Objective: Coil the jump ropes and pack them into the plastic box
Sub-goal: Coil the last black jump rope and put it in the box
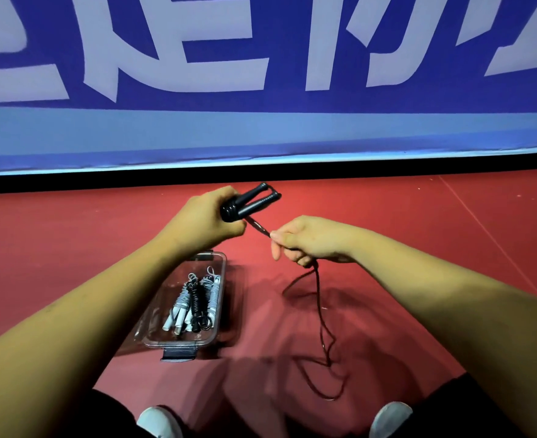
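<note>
Left hand [202,221] up front, fingers curled tight round the two black handles [254,200], held side by side. A few turns of cord are wound on at the base of the handles, so the wrap is only begun. Right hand [308,240] pinches the cord [320,311] between thumb and fingers and holds it taut on the short run up to the handles.

Below that hand there's plenty of slack. The cord drops to the red floor [71,248] and wanders in loose loops towards the person's feet, all of it yet to be wound.

Down by the left forearm, the clear box [178,344] sits open on the floor. Packed inside are coiled ropes [197,298], pale ones with a black one between them, lying lengthwise.

So by my reckoning this is well along: several bundles are in, and this black rope is early in its coil. What's left is to wind on the slack, secure it and lay it in the box. I can't tell whether more ropes wait out of view.
</note>
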`<state>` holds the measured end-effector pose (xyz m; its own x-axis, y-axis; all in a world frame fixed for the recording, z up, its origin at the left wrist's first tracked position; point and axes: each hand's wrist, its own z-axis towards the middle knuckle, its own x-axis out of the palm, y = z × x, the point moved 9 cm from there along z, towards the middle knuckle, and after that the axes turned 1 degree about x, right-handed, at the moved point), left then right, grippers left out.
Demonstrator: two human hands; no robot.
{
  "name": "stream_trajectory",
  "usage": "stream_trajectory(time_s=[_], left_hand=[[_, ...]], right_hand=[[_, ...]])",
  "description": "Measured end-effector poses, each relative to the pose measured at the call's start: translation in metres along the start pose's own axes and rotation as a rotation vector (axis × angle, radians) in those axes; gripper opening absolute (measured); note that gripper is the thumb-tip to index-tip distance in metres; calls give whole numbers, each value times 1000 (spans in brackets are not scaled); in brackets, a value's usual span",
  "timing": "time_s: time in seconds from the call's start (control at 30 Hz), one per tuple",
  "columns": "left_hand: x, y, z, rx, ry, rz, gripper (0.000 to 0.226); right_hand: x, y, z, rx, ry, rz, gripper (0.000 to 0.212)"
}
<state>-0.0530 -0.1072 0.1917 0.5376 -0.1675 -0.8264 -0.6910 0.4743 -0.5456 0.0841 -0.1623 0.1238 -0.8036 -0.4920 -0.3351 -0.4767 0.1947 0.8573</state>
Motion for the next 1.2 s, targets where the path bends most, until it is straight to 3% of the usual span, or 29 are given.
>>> stream_trajectory(time_s=[0.13,0.2,0.3,0.4,0.47,0.53,0.6,0.67,0.77,0.8,0.9,0.97,1.03,1.13,1.2], left_hand=[[1,20,6,-82,25,214,24],[10,22,4,-98,54,350,25],[26,21,0,-66,131,511,25],[50,8,-7,70,343,472,28],[60,-8,-14,149,460,443,21],[60,-25,-20,183,504,362,33],[55,-35,-24,190,494,232,42],[51,-42,-30,213,489,95,37],[46,-51,-34,223,447,-104,25],[41,-51,-31,225,395,-151,27],[21,-46,-23,189,239,-257,49],[14,-43,-21,193,215,-334,60],[9,-39,-16,196,173,-312,53],[-8,-14,-2,70,20,-207,35],[-21,5,5,-16,-59,-76,29]], right_hand=[[16,43,-1,-129,-163,-490,38],[25,52,-1,-170,-196,-598,39],[14,58,-9,-183,-251,-666,29],[-8,69,-20,-246,-325,-647,13],[-20,67,-20,-275,-352,-573,14],[-29,61,-17,-273,-354,-484,16],[-40,57,-17,-268,-384,-384,24],[-53,54,-18,-264,-438,-275,29],[-63,45,-17,-242,-438,-148,15],[-62,41,-16,-215,-416,-135,8],[-52,20,-10,-130,-306,-70,33],[-36,10,-6,-87,-214,8,30],[-28,9,-3,-71,-206,-96,25],[-19,12,-1,-61,-244,-480,25],[-15,14,-2,-48,-284,-517,25]])
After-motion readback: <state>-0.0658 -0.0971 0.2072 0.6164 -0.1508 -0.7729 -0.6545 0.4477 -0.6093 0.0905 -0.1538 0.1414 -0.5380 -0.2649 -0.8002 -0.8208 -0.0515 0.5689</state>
